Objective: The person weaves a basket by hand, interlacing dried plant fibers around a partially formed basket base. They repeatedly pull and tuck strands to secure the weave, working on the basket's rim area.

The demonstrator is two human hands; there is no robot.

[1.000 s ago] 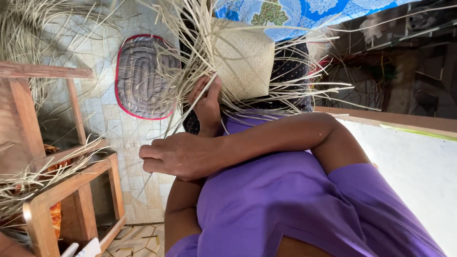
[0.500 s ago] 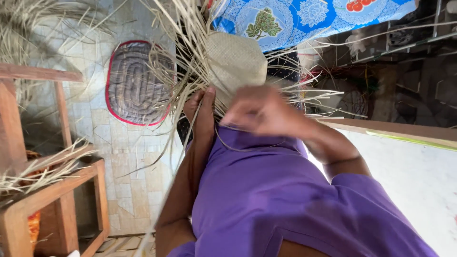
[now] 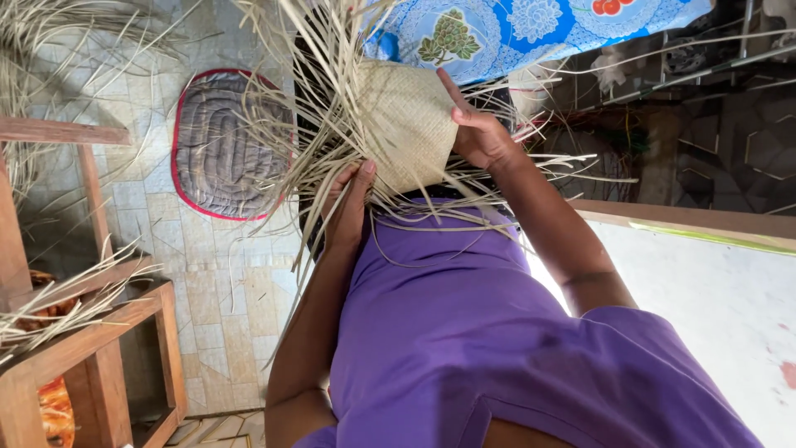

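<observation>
A pale woven straw piece (image 3: 406, 124), rounded like a small basket base, sits in front of my purple shirt with long loose strands (image 3: 319, 99) fanning out from it. My left hand (image 3: 347, 199) grips the strands at the piece's lower left edge. My right hand (image 3: 477, 133) presses against the right edge of the woven piece, fingers pointing up along it. Both forearms reach up from my body to it.
A grey oval mat with a red border (image 3: 220, 145) lies on the tiled floor (image 3: 224, 282). A wooden frame (image 3: 91, 348) with straw over it stands at the left. A blue flowered cloth (image 3: 539, 29) is above, and a white surface (image 3: 713, 299) at the right.
My right hand has swung from across my body at the left, up and over to the right edge of the woven piece. My left hand has stayed on the strands.
</observation>
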